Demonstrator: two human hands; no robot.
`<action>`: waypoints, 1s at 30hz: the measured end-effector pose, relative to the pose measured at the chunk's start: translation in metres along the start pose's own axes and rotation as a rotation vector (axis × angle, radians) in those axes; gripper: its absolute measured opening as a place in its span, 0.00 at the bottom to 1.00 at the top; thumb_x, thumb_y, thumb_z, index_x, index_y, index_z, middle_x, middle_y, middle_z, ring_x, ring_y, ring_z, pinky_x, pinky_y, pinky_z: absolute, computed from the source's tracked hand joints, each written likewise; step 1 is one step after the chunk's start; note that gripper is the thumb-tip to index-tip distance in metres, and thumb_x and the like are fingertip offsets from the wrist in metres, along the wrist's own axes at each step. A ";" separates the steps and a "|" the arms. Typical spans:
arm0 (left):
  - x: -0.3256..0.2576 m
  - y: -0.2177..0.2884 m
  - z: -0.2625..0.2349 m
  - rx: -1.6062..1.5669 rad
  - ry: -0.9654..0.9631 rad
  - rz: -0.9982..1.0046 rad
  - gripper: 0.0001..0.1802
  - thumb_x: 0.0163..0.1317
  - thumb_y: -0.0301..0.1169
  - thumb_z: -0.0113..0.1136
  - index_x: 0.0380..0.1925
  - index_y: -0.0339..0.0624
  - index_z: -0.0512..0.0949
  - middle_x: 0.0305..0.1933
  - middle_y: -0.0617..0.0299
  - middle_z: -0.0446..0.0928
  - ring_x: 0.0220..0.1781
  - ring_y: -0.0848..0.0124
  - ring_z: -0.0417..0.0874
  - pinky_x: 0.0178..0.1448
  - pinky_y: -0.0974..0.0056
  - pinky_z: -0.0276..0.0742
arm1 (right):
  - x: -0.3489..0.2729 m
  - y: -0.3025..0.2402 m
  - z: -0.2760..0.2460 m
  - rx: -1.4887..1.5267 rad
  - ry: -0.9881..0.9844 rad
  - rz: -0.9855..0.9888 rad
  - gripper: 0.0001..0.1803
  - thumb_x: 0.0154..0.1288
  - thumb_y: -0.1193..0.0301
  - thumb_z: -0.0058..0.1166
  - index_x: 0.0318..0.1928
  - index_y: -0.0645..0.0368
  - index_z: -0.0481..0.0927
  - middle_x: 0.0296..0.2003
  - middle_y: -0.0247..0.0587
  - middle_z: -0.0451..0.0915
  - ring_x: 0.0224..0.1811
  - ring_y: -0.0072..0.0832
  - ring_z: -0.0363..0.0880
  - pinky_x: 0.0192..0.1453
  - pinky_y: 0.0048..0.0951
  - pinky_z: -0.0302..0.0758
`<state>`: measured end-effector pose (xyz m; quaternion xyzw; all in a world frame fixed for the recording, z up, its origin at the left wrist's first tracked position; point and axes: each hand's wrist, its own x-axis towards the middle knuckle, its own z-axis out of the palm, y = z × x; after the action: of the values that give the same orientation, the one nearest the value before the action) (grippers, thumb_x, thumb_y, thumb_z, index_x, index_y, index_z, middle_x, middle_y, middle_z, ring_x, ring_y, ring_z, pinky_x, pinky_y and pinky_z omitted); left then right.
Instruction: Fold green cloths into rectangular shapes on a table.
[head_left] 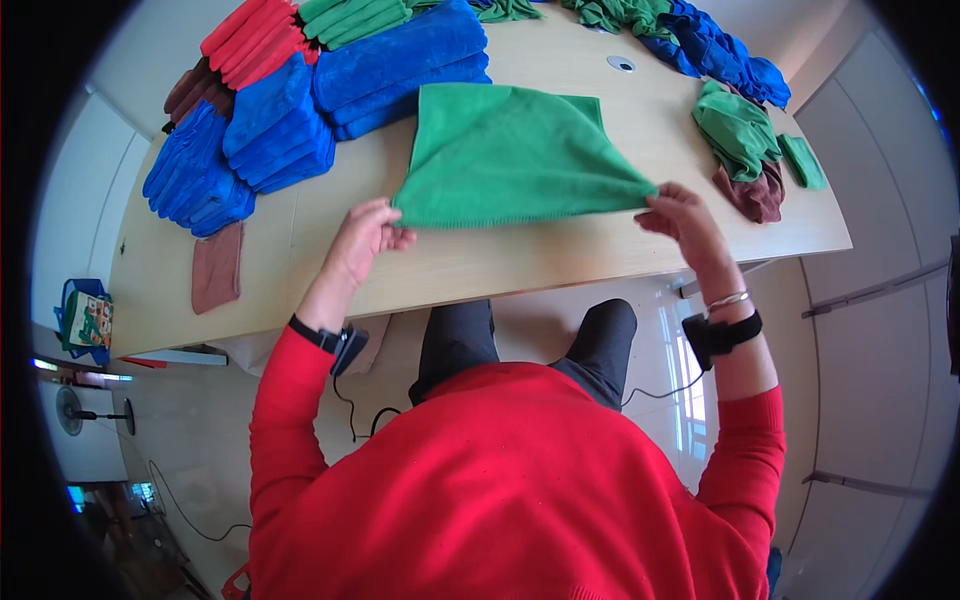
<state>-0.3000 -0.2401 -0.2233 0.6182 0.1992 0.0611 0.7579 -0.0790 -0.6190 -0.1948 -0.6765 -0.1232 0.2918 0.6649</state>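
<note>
A green towel (510,150) is stretched between my hands above the near part of the table, its far part lying on the tabletop. My left hand (370,237) pinches its near left corner. The near right corner is gripped by the fingers of my right hand (686,222). The towel's stitched near edge runs almost straight from one hand to the other. Just beyond its left side stands a stack of folded blue towels (405,65).
More folded blue towels (280,130), red towels (258,42) and a brown towel (217,267) lie at the left of the wooden table (450,270). Crumpled green cloths (738,130) and blue cloths (730,55) lie at the right. A round cable hole (621,64) sits far right.
</note>
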 end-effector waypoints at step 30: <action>0.096 0.029 -0.045 1.184 0.332 0.207 0.23 0.59 0.48 0.58 0.19 0.37 0.75 0.17 0.61 0.75 0.19 0.71 0.77 0.25 0.66 0.71 | -0.031 0.006 0.012 -0.657 -0.446 0.513 0.08 0.64 0.70 0.54 0.34 0.63 0.76 0.25 0.39 0.81 0.24 0.24 0.81 0.29 0.21 0.78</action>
<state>-0.2249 -0.1599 -0.2244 0.9318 0.2535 0.1090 0.2358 -0.1121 -0.6268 -0.1922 -0.7804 -0.1776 0.5304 0.2796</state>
